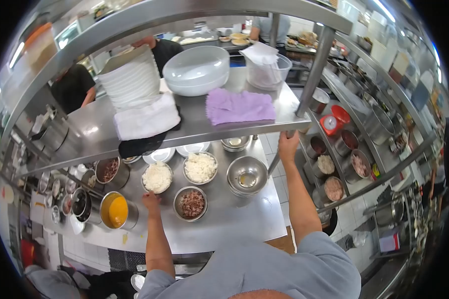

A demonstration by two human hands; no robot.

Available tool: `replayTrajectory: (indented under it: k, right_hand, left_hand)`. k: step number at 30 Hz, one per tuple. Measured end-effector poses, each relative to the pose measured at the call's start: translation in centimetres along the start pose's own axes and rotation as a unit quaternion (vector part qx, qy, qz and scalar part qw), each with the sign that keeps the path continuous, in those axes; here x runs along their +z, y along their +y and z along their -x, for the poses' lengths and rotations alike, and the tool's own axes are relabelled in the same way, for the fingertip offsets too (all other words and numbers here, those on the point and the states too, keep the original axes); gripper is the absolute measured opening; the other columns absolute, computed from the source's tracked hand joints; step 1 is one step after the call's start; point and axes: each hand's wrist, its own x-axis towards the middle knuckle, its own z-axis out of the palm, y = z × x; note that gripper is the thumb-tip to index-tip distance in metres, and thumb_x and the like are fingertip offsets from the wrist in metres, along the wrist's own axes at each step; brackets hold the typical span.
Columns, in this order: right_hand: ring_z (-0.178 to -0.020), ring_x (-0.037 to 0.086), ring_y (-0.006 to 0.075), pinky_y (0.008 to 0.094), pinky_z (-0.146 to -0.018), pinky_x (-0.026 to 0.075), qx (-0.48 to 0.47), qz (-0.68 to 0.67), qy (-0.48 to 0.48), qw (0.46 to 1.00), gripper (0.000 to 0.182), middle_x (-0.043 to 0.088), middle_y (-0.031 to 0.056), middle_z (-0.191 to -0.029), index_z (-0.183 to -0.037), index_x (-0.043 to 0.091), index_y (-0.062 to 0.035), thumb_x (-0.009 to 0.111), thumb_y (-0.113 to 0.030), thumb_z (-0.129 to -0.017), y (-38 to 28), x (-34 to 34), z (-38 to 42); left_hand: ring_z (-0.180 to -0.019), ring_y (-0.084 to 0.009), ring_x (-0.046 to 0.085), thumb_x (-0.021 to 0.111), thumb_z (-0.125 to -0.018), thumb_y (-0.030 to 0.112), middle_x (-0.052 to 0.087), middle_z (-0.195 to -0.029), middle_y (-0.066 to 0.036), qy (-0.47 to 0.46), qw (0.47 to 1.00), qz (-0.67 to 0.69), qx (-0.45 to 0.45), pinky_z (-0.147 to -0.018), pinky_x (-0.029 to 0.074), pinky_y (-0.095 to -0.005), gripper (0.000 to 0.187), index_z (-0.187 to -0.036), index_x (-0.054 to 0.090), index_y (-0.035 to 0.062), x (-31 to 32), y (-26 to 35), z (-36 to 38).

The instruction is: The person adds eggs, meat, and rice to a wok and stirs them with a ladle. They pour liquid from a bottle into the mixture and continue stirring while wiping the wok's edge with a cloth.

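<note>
My left hand point(151, 200) is at the near edge of a bowl of white shredded food point(157, 177); its fingers are too small to make out clearly. Right of that bowl is another bowl of white food point(200, 168), and nearer me a bowl of chopped reddish-brown food point(191, 204). An empty-looking steel bowl point(247, 175) with a little yellowish residue stands farther right. My right hand point(288, 144) is closed round the metal post under the right corner of the raised shelf point(194, 139).
On the shelf are stacked white containers point(129, 77), a translucent bowl point(196, 70), a purple cloth point(240, 106) and a white cloth point(147, 117). A pot of yellow liquid point(118, 211) stands at left. Co-workers point(74, 84) are beyond the shelf; another person point(55, 282) is at lower left.
</note>
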Motion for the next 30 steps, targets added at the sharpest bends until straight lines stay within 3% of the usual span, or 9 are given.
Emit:
replayTrajectory:
  k: [2, 15, 21, 22, 23, 24, 26, 29, 30]
  right_hand:
    - [-0.088, 0.065, 0.0250, 0.0376, -0.082, 0.049, 0.068, -0.018, -0.001, 0.998, 0.025, 0.068, 0.0189, -0.095, -0.110, 0.060, 0.0068, 0.063, -0.005, -0.088, -0.4, -0.2, 0.1]
    - [-0.081, 0.060, 0.0216, 0.0358, -0.077, 0.049, -0.088, -0.008, -0.033, 0.996, 0.033, 0.065, 0.0120, -0.093, -0.117, 0.054, 0.0060, 0.066, -0.013, -0.094, 0.1, -0.2, -0.6]
    - [-0.092, 0.064, 0.0250, 0.0354, -0.085, 0.050, -0.030, 0.053, -0.098, 0.993, 0.044, 0.067, 0.0162, -0.107, -0.129, 0.050, 0.0034, 0.067, -0.016, -0.094, 2.9, -1.5, 0.3]
    - [-0.105, 0.063, 0.0288, 0.0390, -0.091, 0.050, -0.186, 0.063, -0.034, 0.980, 0.047, 0.064, 0.0198, -0.120, -0.132, 0.051, 0.0026, 0.069, -0.016, -0.093, 3.3, -1.9, 1.7]
    - [-0.124, 0.053, 0.0367, 0.0466, -0.109, 0.039, -0.126, 0.049, -0.050, 0.990, 0.050, 0.052, 0.0209, -0.138, -0.141, 0.047, 0.0001, 0.063, -0.013, -0.096, 0.7, -3.4, 3.2]
    - [-0.125, 0.052, 0.0347, 0.0463, -0.109, 0.041, -0.258, 0.079, -0.045, 0.962, 0.043, 0.053, 0.0195, -0.135, -0.138, 0.052, -0.0010, 0.061, -0.014, -0.097, -3.3, -5.3, 4.2]
    - [-0.128, 0.050, 0.0301, 0.0414, -0.107, 0.042, -0.252, 0.055, -0.046, 0.965, 0.035, 0.054, 0.0172, -0.136, -0.132, 0.060, -0.0033, 0.060, -0.017, -0.099, -5.0, -6.8, 8.4]
    - [-0.133, 0.046, 0.0287, 0.0406, -0.108, 0.042, 0.119, -0.194, -0.389, 0.892, 0.033, 0.052, 0.0163, -0.140, -0.130, 0.060, -0.0041, 0.059, -0.013, -0.099, -4.5, -5.3, 15.4]
    - [-0.130, 0.049, 0.0275, 0.0405, -0.107, 0.042, 0.072, -0.127, -0.564, 0.813, 0.032, 0.053, 0.0141, -0.138, -0.127, 0.061, -0.0034, 0.060, -0.008, -0.095, -0.9, -3.1, 17.5]
  left_hand:
    - [-0.072, -0.0232, 0.067, 0.058, -0.092, 0.013, 0.062, -0.087, -0.012, 0.022, 1.000, 0.010, 0.013, -0.054, 0.057, -0.0362, 0.012, -0.095, 0.051, 0.0032, -1.0, 0.2, 2.6]
    - [-0.077, -0.0235, 0.065, 0.057, -0.090, 0.008, 0.060, -0.092, -0.013, 0.194, 0.971, 0.143, -0.010, -0.070, 0.061, -0.0406, 0.011, -0.092, 0.050, -0.0004, -9.4, -7.3, 21.4]
    - [-0.087, -0.0248, 0.065, 0.059, -0.089, 0.007, 0.060, -0.101, -0.013, 0.222, 0.948, 0.221, -0.055, -0.076, 0.061, -0.0423, 0.013, -0.099, 0.054, 0.0002, -10.2, -6.7, 35.3]
    - [-0.089, -0.0250, 0.065, 0.059, -0.089, 0.007, 0.060, -0.101, -0.013, 0.225, 0.945, 0.228, -0.068, -0.076, 0.061, -0.0424, 0.013, -0.099, 0.054, 0.0004, -10.4, -6.8, 37.2]
    - [-0.090, -0.0251, 0.065, 0.059, -0.089, 0.007, 0.061, -0.100, -0.013, 0.236, 0.938, 0.239, -0.080, -0.076, 0.061, -0.0426, 0.013, -0.100, 0.054, 0.0007, -10.9, -6.8, 39.1]
    - [-0.090, -0.0243, 0.066, 0.059, -0.089, 0.007, 0.061, -0.099, -0.012, 0.248, 0.932, 0.253, -0.072, -0.076, 0.061, -0.0425, 0.012, -0.098, 0.054, 0.0018, -11.1, -6.0, 41.6]
    - [-0.087, -0.0231, 0.067, 0.059, -0.089, 0.006, 0.062, -0.096, -0.011, 0.272, 0.916, 0.290, -0.051, -0.077, 0.060, -0.0423, 0.009, -0.095, 0.054, 0.0039, -12.0, -4.7, 46.5]
    - [-0.084, -0.0218, 0.067, 0.060, -0.088, 0.006, 0.063, -0.093, -0.009, 0.286, 0.892, 0.351, -0.004, -0.078, 0.059, -0.0410, 0.008, -0.090, 0.052, 0.0065, -15.0, -5.9, 53.1]
    - [-0.084, -0.0212, 0.067, 0.060, -0.088, 0.007, 0.064, -0.092, -0.008, 0.312, 0.886, 0.342, -0.006, -0.078, 0.060, -0.0402, 0.008, -0.090, 0.052, 0.0071, -16.1, -6.3, 55.0]
